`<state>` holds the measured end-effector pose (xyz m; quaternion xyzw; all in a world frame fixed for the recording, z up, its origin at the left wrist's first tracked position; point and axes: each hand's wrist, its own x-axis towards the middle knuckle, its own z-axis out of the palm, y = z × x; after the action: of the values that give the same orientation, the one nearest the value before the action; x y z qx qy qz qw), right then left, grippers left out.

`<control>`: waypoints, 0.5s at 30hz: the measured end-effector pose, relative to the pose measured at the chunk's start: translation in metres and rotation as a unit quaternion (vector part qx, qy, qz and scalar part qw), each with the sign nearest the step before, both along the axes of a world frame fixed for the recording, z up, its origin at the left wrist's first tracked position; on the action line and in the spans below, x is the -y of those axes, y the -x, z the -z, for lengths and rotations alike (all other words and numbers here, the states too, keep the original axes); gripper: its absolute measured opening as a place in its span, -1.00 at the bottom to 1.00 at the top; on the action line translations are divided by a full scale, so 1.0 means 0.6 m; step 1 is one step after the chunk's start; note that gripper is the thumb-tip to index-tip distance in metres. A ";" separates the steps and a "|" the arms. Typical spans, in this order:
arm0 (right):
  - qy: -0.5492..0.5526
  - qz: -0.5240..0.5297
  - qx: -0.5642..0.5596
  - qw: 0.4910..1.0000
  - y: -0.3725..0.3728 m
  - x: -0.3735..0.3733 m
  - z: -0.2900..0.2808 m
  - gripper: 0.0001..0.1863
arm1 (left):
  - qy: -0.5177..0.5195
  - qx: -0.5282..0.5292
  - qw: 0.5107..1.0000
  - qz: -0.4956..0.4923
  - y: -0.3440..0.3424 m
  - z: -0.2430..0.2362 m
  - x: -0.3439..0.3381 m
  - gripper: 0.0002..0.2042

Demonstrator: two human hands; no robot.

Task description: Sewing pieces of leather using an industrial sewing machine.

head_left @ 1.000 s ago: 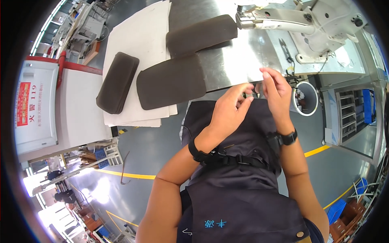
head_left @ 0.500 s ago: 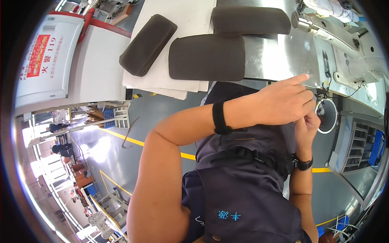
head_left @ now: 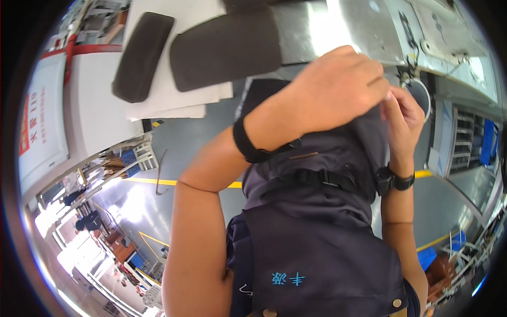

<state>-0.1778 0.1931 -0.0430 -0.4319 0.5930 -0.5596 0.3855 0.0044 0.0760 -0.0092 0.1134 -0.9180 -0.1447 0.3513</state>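
Observation:
My left hand [head_left: 343, 82] is raised in front of my dark apron [head_left: 327, 232], near the front edge of the metal tabletop [head_left: 364, 37]. Its fingers are curled and meet the fingertips of my right hand [head_left: 405, 113], which is also closed. Whatever lies between the fingers is hidden or too small to make out. Beyond my left hand, a dark brown padded piece [head_left: 227, 47] with rounded corners lies partly on white sheets and partly on metal. A narrower dark brown piece [head_left: 142, 55] rests to its left. Another dark piece [head_left: 248, 5] is cut off by the upper edge.
White sheets [head_left: 163, 112] overhang the table's front. Small dark snips [head_left: 406, 29] lie by a white machine [head_left: 454, 31] at the right. Below stands a white-rimmed round bin [head_left: 428, 100], with a metal rack [head_left: 465, 142] farther right. A white cabinet [head_left: 97, 95] stands at the left.
The view has shifted, so the padded pieces sit higher and farther left. My left index finger, stretched out before, is now curled. Both hands stay together.

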 end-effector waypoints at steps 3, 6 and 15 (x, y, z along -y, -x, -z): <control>-0.001 -0.007 0.027 1.000 0.002 0.003 -0.004 -0.87 | 0.024 0.034 0.999 -0.013 -0.001 -0.004 0.004 -0.90; 0.002 -0.003 0.034 0.999 0.007 0.005 -0.015 -0.87 | -0.018 0.011 1.000 -0.018 0.005 -0.009 0.006 -0.86; -0.035 -0.029 0.036 0.998 0.011 0.014 -0.024 -0.85 | -0.062 -0.031 0.997 -0.036 -0.007 0.008 0.013 -0.86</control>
<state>-0.1847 0.1847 -0.0283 -0.4148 0.5853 -0.5422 0.4375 0.0084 0.0684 -0.0139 0.1630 -0.8913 -0.1921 0.3769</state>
